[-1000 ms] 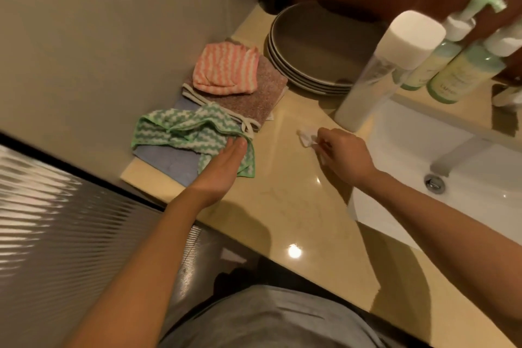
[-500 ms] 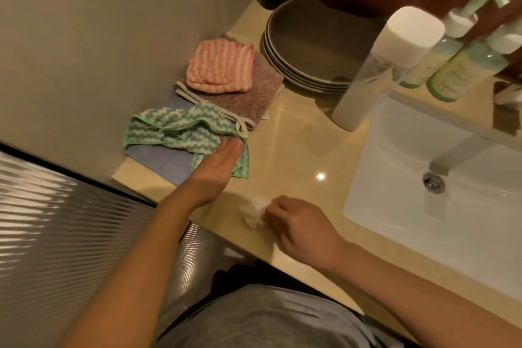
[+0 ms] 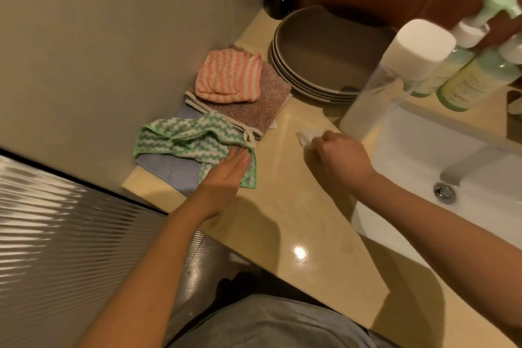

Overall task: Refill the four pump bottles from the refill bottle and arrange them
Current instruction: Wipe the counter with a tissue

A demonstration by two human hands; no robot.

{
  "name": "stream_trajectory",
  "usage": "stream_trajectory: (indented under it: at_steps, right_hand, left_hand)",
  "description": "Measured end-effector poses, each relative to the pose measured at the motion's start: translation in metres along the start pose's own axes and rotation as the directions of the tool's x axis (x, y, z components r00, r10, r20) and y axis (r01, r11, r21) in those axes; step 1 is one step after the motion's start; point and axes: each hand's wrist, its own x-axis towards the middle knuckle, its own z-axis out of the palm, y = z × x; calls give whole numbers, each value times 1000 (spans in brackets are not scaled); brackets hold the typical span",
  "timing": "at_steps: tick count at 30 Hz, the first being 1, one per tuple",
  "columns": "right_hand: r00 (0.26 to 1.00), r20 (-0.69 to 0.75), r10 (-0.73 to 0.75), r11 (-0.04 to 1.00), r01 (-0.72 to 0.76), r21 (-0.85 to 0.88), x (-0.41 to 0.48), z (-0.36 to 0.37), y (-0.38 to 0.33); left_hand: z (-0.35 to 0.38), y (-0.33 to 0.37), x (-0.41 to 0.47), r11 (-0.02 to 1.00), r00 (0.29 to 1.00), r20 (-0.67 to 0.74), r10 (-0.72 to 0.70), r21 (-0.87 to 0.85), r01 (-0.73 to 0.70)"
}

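Beige polished stone forms the counter (image 3: 282, 206), lit warmly, with a plain wall (image 3: 113, 37) on the left and a white sink (image 3: 423, 150) set in on the right. A tall clear bottle (image 3: 389, 85) with a white cap stands at the sink's far-left corner, base near, cap leaning far-right in the wide view. Just beyond it two green pump bottles (image 3: 477, 76) (image 3: 443, 68) stand side by side, leaning the same way; the farther one's spout points right. Their label print is too blurred to read.

The left hand (image 3: 226, 175) lies flat, fingers straight, on a green zigzag cloth (image 3: 180, 138) among other folded cloths. The right hand (image 3: 339, 155) is curled round a white tissue wad (image 3: 306, 134) on the counter, near the tall bottle's base. Grey plates (image 3: 319, 59) are stacked at the far side.
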Motion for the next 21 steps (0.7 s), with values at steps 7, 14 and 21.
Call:
stream_trajectory:
  at_steps: [7,14,21]
  right_hand:
    - [964,-15,264,963,-262,69,76,6,-22]
    - [971,-239,5,973,50,224,20,37,-62]
    - [959,-168,-230,888,277,367,-97,57,-69]
  left_hand:
    - [3,2,-5,992,992,15,-126,18,126]
    - [3,1,-6,991,996,36,-87,101,83]
    - [4,4,-6,993,994,-5,-106,48,107]
